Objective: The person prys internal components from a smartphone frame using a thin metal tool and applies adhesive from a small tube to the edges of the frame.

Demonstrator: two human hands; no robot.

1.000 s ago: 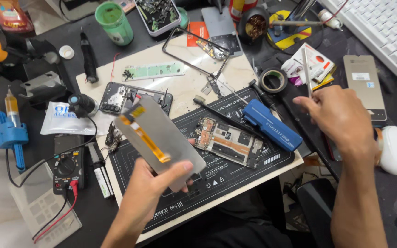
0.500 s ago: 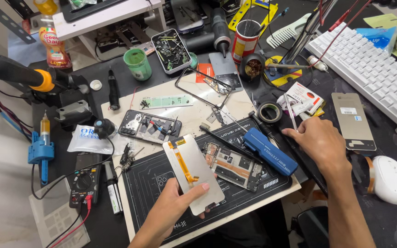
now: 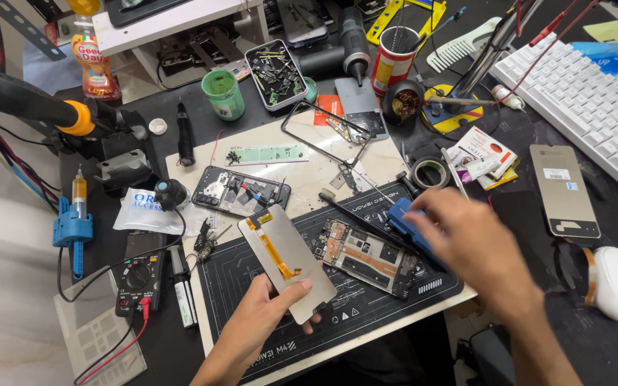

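Phone screen panel held over the repair mat

Left hand point(image 3: 262, 314), fingers clamped on the screen panel point(image 3: 287, 261), holds it near-centre; right hand point(image 3: 477, 246), blurred, covers the blue tool point(image 3: 403, 218), fingers' grip unclear, beside 1 opened phone point(image 3: 370, 257).

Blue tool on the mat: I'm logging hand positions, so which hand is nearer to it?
Right. The right hand is over the blue tool, seemingly touching it; the left hand is well off to its left, holding the screen panel.
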